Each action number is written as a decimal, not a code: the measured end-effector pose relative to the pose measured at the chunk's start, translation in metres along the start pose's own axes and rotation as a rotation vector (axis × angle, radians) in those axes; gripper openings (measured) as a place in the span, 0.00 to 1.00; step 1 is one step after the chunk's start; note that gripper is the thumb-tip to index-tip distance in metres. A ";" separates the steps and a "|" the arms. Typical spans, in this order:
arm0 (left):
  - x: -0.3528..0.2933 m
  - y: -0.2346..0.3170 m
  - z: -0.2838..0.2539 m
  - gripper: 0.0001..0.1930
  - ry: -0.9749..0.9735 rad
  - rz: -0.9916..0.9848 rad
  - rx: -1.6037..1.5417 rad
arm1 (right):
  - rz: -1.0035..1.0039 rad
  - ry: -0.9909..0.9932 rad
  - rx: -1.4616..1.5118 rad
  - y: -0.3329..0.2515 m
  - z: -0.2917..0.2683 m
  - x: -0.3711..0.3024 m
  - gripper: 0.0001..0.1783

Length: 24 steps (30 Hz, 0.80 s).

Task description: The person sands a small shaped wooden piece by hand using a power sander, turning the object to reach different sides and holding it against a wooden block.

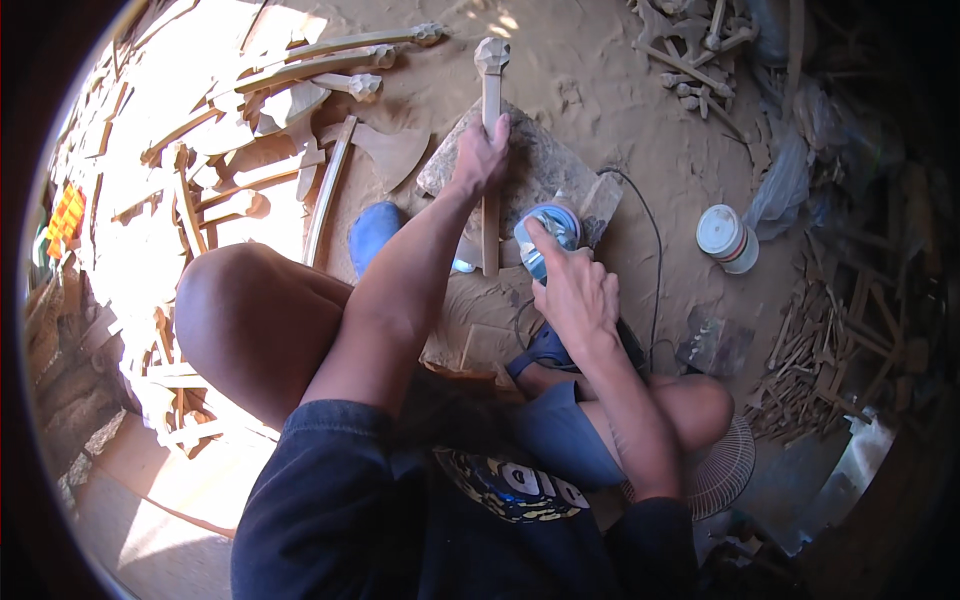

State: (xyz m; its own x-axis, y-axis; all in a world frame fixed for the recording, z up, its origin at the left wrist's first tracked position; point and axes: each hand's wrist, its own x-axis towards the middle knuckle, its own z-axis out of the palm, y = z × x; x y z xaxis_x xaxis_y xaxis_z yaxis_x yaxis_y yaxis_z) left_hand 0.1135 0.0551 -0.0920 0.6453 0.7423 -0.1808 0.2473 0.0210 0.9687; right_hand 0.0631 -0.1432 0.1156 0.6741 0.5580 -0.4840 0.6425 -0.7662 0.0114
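Observation:
My left hand (482, 155) is closed around a pale wooden stick (491, 92) with a faceted, carved knob at its far end. The stick's near end comes out below my wrist. It is held over a rough flat slab (560, 160) on the ground. My right hand (582, 300) grips an angle grinder (545, 240) with a blue-green body, index finger stretched along its top. The round disc end lies just right of the stick's near part, apart from it. A dark cord (655, 240) curves along the ground beside the slab. Whether the disc is spinning cannot be told.
Carved wooden pieces (330, 60) with knobbed ends lie at the far left, partly in bright sun. A white lidded tub (722, 232) stands to the right. Further right is a pile of thin wood offcuts (800, 370). Behind my right knee sits a round wire fan guard (735, 460).

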 end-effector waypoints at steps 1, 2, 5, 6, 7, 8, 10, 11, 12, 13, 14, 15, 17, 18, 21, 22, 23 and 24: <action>0.001 -0.001 0.000 0.28 -0.005 0.003 -0.009 | 0.000 0.001 0.000 0.001 0.000 0.001 0.50; 0.001 -0.002 0.000 0.28 -0.010 0.006 -0.019 | -0.004 0.019 -0.032 0.003 0.001 0.003 0.51; 0.004 -0.007 -0.001 0.27 -0.020 -0.005 -0.034 | -0.016 0.065 -0.094 0.008 0.004 0.012 0.51; 0.005 -0.007 -0.001 0.27 -0.021 -0.002 -0.035 | -0.023 0.093 -0.123 0.009 0.005 0.015 0.52; 0.004 -0.007 -0.002 0.27 -0.031 -0.002 -0.045 | -0.022 0.096 -0.123 0.010 0.007 0.016 0.52; 0.003 -0.007 -0.002 0.26 -0.041 -0.001 -0.054 | -0.036 0.118 -0.148 0.011 0.008 0.016 0.52; -0.001 0.000 0.001 0.26 -0.028 0.024 -0.050 | -0.034 0.145 -0.179 0.019 0.012 0.017 0.53; -0.003 0.004 0.003 0.26 -0.010 0.044 -0.042 | -0.050 0.200 -0.152 0.027 0.015 0.017 0.53; -0.001 0.003 0.001 0.26 -0.005 0.050 -0.042 | -0.078 0.258 -0.123 0.029 0.011 0.017 0.53; 0.000 0.002 0.000 0.25 -0.009 0.007 -0.041 | -0.081 0.265 -0.124 0.032 0.007 0.016 0.53; 0.000 0.001 -0.002 0.25 -0.014 -0.036 -0.039 | -0.045 0.248 -0.056 0.036 0.002 0.014 0.51; 0.000 0.003 -0.001 0.25 -0.013 -0.030 -0.043 | -0.008 0.231 0.010 0.041 -0.004 0.013 0.48; -0.004 0.004 -0.001 0.26 0.021 -0.001 -0.019 | 0.045 0.253 0.060 0.049 -0.014 0.005 0.48; -0.004 0.006 0.000 0.26 0.021 0.008 -0.022 | 0.098 0.270 0.116 0.053 -0.018 0.001 0.48; -0.002 0.009 -0.002 0.26 -0.009 -0.021 0.016 | 0.130 0.336 0.251 0.068 -0.020 -0.006 0.48; -0.001 0.009 -0.002 0.27 -0.014 -0.048 0.039 | 0.132 0.385 0.337 0.071 -0.021 -0.009 0.48; -0.001 0.010 -0.002 0.28 -0.018 -0.075 0.063 | 0.184 0.371 0.400 0.076 -0.023 -0.013 0.48; -0.001 0.011 0.002 0.28 -0.027 -0.056 0.061 | 0.193 0.390 0.404 0.081 -0.023 -0.017 0.48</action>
State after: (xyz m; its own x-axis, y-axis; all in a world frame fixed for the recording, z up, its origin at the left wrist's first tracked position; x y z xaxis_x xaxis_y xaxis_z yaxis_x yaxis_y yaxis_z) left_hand 0.1174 0.0535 -0.0817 0.6478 0.7230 -0.2399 0.3267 0.0208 0.9449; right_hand 0.1123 -0.2077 0.1453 0.8980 0.4141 -0.1486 0.3570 -0.8833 -0.3040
